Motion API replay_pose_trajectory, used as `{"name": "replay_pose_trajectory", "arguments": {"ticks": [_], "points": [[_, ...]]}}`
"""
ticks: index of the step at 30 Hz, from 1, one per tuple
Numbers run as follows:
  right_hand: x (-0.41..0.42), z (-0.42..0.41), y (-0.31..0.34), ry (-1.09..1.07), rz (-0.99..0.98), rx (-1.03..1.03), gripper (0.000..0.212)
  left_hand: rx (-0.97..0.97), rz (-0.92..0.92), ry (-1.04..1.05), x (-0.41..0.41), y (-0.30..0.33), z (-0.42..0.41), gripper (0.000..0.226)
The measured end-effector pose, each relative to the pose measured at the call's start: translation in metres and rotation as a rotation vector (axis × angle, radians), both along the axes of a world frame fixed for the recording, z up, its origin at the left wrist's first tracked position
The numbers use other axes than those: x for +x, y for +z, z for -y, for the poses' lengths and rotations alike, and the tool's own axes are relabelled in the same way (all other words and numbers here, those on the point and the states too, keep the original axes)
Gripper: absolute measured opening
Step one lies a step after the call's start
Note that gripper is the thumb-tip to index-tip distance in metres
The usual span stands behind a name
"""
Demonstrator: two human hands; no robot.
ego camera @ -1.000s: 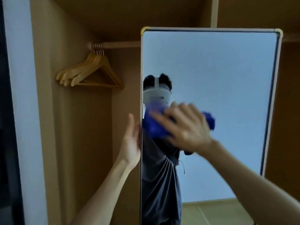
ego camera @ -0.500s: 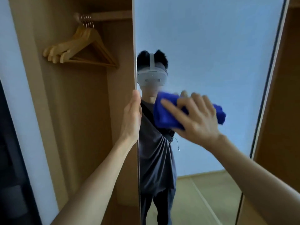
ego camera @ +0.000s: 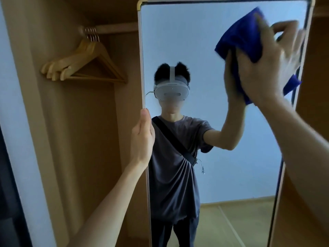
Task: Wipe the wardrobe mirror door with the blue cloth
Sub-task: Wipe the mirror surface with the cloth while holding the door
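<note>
Since half a second ago the right hand (ego camera: 267,68) has swept the blue cloth (ego camera: 240,38) from the middle of the mirror door (ego camera: 204,50) up into its top right corner, and the door's upper frame is now showing. Its grip is spreading flat over the cloth, fingers fairly straight though blurred, pressing the cloth against the glass just inside the right edge of the frame. Well below and to the left of that grip, the left hand (ego camera: 142,138) is holding the door's left edge, thumb on the front side and the other fingers hidden behind the edge. Left of that hand, inside the wardrobe, wooden hangers (ego camera: 83,66) are hanging from a rail (ego camera: 114,28).
</note>
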State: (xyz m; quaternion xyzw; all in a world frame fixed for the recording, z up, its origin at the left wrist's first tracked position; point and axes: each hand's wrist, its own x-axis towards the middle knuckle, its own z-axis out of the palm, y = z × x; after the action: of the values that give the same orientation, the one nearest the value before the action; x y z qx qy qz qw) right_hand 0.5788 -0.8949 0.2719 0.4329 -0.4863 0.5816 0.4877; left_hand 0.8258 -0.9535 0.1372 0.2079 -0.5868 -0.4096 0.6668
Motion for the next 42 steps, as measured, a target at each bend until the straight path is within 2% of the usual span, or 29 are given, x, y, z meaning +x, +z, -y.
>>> {"name": "replay_pose_trajectory", "arguments": {"ticks": [2,6,8,10,12,14,17,20,22,25,28,30,33,37,40,42], "points": [[0.014,0.005,-0.041,0.022,-0.150,-0.009,0.052,0.000,0.007,0.008,0.001,-0.001,0.001,0.054],[0.019,0.006,-0.141,0.019,-0.665,0.067,0.040,0.005,0.010,0.003,0.003,0.000,0.004,0.056],[0.015,0.003,-0.161,0.000,-0.783,0.093,0.034,0.021,-0.028,-0.011,0.002,0.001,0.005,0.049],[0.006,0.000,-0.156,-0.025,-0.810,0.075,0.032,0.033,-0.016,0.020,0.001,0.003,0.006,0.048],[-0.011,-0.001,-0.132,-0.061,-0.765,0.058,0.049,0.024,0.042,0.070,0.001,0.002,0.008,0.051],[-0.031,-0.007,-0.094,-0.087,-0.634,0.049,0.064,0.033,0.008,0.020,0.001,0.002,0.007,0.046],[-0.060,-0.014,-0.038,-0.186,-0.357,-0.032,0.046,0.024,-0.046,-0.017,-0.001,0.004,0.004,0.040],[-0.071,-0.017,-0.021,-0.212,-0.161,-0.034,0.045,0.025,-0.053,-0.007,-0.002,0.004,0.005,0.047],[-0.069,-0.020,-0.041,-0.204,-0.179,-0.012,0.045,0.047,-0.041,-0.002,0.000,0.004,0.005,0.047],[-0.065,-0.024,-0.110,-0.141,-0.265,0.034,0.046,0.055,0.019,0.028,0.001,0.003,0.003,0.055],[-0.069,-0.033,-0.184,-0.096,-0.357,0.170,0.044,0.032,0.039,0.096,-0.001,0.004,-0.001,0.054],[-0.077,-0.039,-0.200,-0.087,-0.352,0.246,0.040,0.019,0.049,0.129,-0.003,0.004,-0.001,0.054],[-0.086,-0.038,-0.167,-0.028,-0.131,0.197,0.055,0.046,0.026,0.067,-0.003,0.003,0.001,0.059],[-0.075,-0.038,-0.074,0.263,0.241,0.061,0.054,0.077,-0.048,0.025,-0.005,0.003,0.002,0.046],[-0.069,-0.036,-0.008,0.389,0.377,0.018,0.058,0.048,-0.063,0.026,-0.008,0.003,0.004,0.039],[-0.071,-0.036,0.011,0.419,0.412,0.030,0.060,0.044,-0.051,0.033,-0.008,0.003,0.005,0.037]]}}
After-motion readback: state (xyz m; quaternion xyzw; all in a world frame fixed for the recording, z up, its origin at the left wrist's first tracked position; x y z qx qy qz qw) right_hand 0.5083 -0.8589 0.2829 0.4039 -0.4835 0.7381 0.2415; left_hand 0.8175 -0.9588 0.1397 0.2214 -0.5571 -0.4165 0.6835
